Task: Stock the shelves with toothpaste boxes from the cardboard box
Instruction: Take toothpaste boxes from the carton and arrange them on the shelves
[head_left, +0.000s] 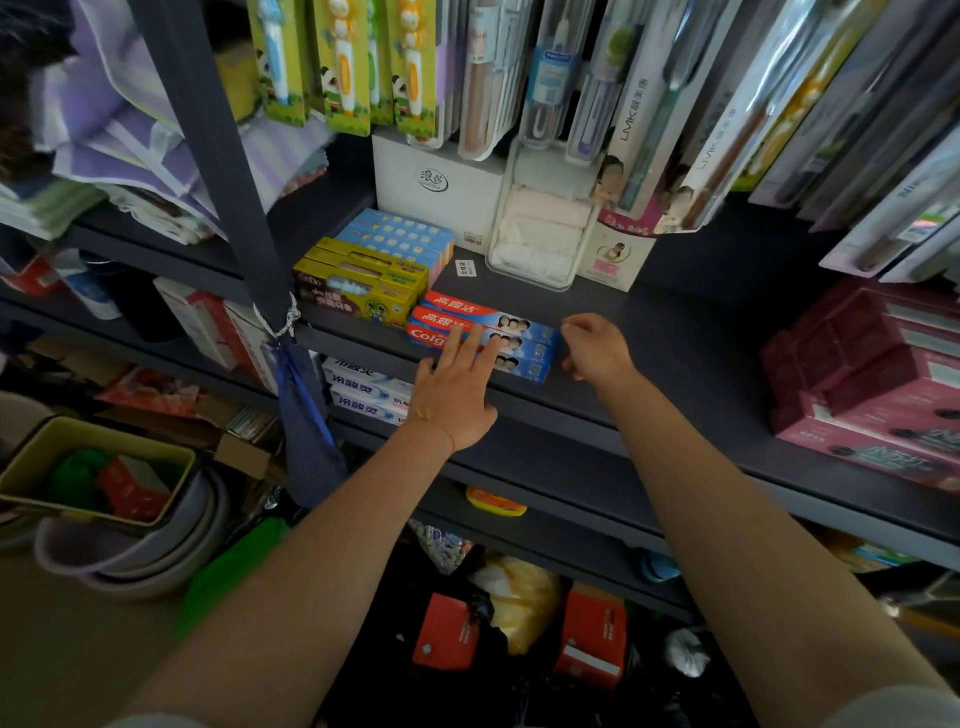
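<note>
- Dark grey metal shelf (649, 332) carries three red-and-blue Colgate toothpaste boxes (524, 332) side by side at its front edge
- my left hand (452, 400) lies flat-fingered over them
- my right hand (597, 351), loosely curled, holds nothing, just beside their right end

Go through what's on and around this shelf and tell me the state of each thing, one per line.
Colgate boxes: lying flat, side by side, at the shelf's front edge.
Left hand: fingers straight, resting on the Colgate boxes.
Right hand: fingers curled, at the right end of the boxes; whether it touches them is unclear.
Yellow toothpaste boxes: stacked, left of the Colgate boxes.
Shelf: bare to the right of the hands.
Hanging toothbrush packs: upright above.
</note>
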